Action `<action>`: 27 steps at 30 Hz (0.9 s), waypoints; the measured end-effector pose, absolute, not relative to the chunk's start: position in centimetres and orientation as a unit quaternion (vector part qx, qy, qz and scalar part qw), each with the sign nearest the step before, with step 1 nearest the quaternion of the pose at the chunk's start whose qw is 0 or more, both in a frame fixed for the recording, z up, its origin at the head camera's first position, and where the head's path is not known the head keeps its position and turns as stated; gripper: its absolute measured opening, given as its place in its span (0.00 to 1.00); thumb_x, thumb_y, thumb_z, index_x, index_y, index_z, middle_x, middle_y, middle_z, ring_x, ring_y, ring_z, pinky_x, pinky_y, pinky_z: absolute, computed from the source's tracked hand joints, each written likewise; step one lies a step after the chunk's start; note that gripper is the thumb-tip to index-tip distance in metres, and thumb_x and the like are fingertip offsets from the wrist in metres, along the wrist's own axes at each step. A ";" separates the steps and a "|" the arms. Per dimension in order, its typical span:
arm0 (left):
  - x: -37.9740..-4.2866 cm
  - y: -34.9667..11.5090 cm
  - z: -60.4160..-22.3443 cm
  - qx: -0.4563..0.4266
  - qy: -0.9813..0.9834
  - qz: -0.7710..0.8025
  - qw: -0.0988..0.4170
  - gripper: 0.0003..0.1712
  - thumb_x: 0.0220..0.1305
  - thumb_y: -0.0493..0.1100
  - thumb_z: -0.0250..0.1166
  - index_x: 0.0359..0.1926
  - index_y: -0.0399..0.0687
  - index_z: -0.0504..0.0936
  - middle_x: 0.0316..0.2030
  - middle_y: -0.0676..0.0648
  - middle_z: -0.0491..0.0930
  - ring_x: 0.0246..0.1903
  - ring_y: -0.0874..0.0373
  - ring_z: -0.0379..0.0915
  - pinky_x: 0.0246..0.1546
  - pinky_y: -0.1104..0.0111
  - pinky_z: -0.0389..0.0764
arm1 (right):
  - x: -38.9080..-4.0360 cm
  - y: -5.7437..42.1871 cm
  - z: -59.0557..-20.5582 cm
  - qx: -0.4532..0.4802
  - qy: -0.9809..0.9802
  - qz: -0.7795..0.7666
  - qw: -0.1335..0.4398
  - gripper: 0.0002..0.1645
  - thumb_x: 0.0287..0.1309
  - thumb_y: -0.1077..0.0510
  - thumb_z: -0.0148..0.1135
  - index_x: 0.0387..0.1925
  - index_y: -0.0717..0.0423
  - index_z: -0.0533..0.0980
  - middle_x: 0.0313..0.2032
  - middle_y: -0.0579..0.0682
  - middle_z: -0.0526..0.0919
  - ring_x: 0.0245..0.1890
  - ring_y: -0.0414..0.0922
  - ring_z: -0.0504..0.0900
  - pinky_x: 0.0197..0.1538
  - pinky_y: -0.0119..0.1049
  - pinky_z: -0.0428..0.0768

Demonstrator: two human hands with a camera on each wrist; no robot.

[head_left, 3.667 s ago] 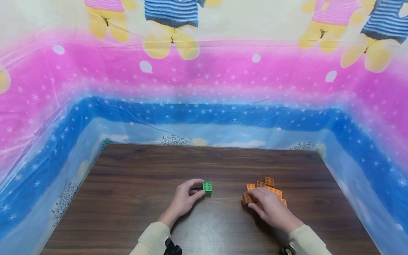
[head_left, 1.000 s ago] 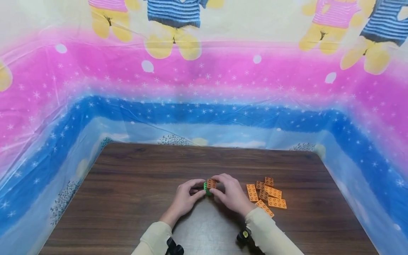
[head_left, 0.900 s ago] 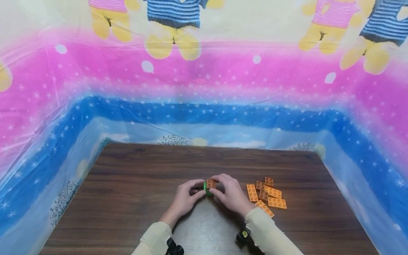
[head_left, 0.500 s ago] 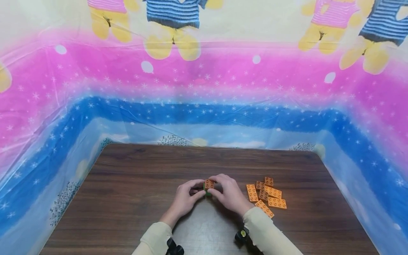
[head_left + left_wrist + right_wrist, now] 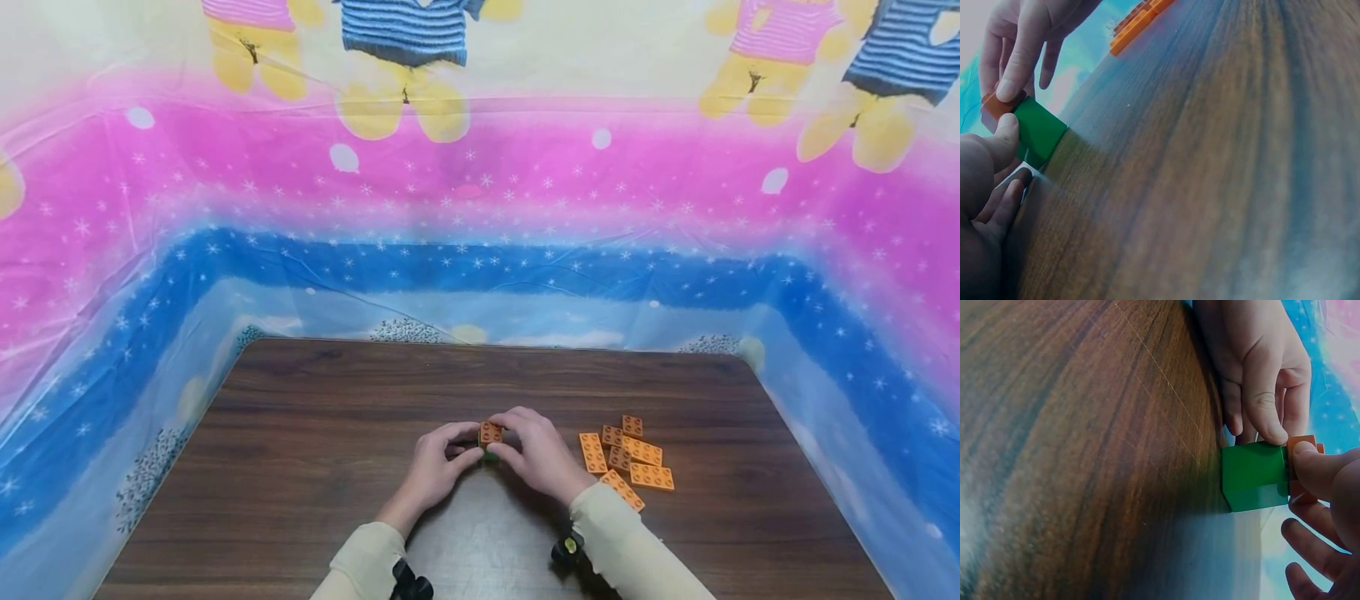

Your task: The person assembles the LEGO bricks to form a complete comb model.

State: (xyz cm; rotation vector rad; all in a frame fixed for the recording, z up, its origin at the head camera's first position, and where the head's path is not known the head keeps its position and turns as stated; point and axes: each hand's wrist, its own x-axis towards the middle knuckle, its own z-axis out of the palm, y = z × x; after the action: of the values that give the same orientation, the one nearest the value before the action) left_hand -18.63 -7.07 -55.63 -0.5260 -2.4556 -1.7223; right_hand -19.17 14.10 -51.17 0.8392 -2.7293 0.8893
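My right hand (image 5: 546, 460) pinches an orange brick (image 5: 491, 432), left hand (image 5: 435, 462) the green brick (image 5: 1255, 476) beneath, lower centre; far table edge (image 5: 525, 349) well above.

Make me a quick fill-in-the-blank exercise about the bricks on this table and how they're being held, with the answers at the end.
1. The left grip pinches a block coloured ____.
2. The right grip holds a small brick coloured ____.
3. Of these two pieces, the lower one is in the ____ grip.
4. The loose bricks lie on the person's ____ side.

Missing words: green; orange; left; right.
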 end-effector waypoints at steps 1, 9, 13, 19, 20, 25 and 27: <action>-18.6 -7.1 -55.6 -0.173 -0.805 -0.565 0.048 0.18 0.65 0.36 0.74 0.56 0.44 0.87 0.50 0.46 0.88 0.52 0.49 0.84 0.51 0.61 0.85 | -19.2 14.1 -51.1 0.280 -0.911 0.292 0.075 0.21 0.69 0.50 0.71 0.60 0.49 0.82 0.49 0.45 0.85 0.48 0.42 0.84 0.48 0.42 0.84; -18.7 -7.0 -55.7 -0.174 -0.813 -0.553 0.050 0.19 0.66 0.37 0.74 0.57 0.46 0.86 0.50 0.47 0.87 0.52 0.51 0.84 0.51 0.62 0.85 | -19.4 14.1 -50.7 0.290 -0.918 0.261 0.073 0.22 0.69 0.48 0.70 0.60 0.51 0.82 0.49 0.45 0.85 0.47 0.42 0.84 0.48 0.41 0.84; -18.7 -7.0 -55.6 -0.170 -0.820 -0.545 0.045 0.19 0.67 0.38 0.74 0.58 0.48 0.86 0.51 0.49 0.87 0.52 0.54 0.84 0.50 0.63 0.85 | -19.5 14.0 -50.5 0.300 -0.917 0.253 0.077 0.22 0.69 0.49 0.71 0.60 0.53 0.82 0.49 0.46 0.85 0.46 0.42 0.84 0.48 0.41 0.84; -18.6 -7.0 -55.5 -0.168 -0.821 -0.544 0.041 0.19 0.67 0.38 0.74 0.59 0.48 0.86 0.51 0.49 0.87 0.52 0.54 0.84 0.51 0.63 0.85 | -19.5 13.9 -50.4 0.298 -0.918 0.251 0.071 0.22 0.69 0.49 0.71 0.60 0.52 0.82 0.49 0.46 0.85 0.46 0.41 0.84 0.48 0.40 0.84; -18.6 -7.1 -55.5 -0.167 -0.821 -0.544 0.039 0.20 0.67 0.39 0.73 0.59 0.48 0.85 0.52 0.49 0.86 0.52 0.54 0.84 0.51 0.63 0.85 | -19.5 13.9 -50.4 0.297 -0.918 0.253 0.070 0.22 0.69 0.49 0.71 0.60 0.52 0.82 0.49 0.46 0.85 0.46 0.41 0.84 0.48 0.40 0.84; -18.4 -7.3 -55.4 -0.164 -0.812 -0.560 0.021 0.25 0.69 0.40 0.72 0.66 0.47 0.81 0.56 0.48 0.85 0.56 0.52 0.83 0.53 0.60 0.84 | -19.4 13.9 -50.6 0.293 -0.916 0.265 0.068 0.22 0.68 0.50 0.71 0.60 0.52 0.82 0.49 0.46 0.84 0.47 0.42 0.85 0.49 0.40 0.85; -18.4 -7.4 -55.3 -0.167 -0.802 -0.573 0.012 0.27 0.71 0.41 0.71 0.68 0.47 0.78 0.57 0.47 0.85 0.56 0.52 0.83 0.54 0.59 0.84 | -19.4 13.9 -50.7 0.292 -0.916 0.268 0.068 0.22 0.68 0.51 0.71 0.60 0.52 0.82 0.49 0.46 0.84 0.47 0.43 0.85 0.49 0.40 0.85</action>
State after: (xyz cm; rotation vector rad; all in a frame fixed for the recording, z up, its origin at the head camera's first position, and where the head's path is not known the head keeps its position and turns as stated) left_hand -18.39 -7.41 -55.33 -0.5211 -2.5001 -1.7866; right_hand -19.35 13.87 -50.67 0.8787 -2.7572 0.8078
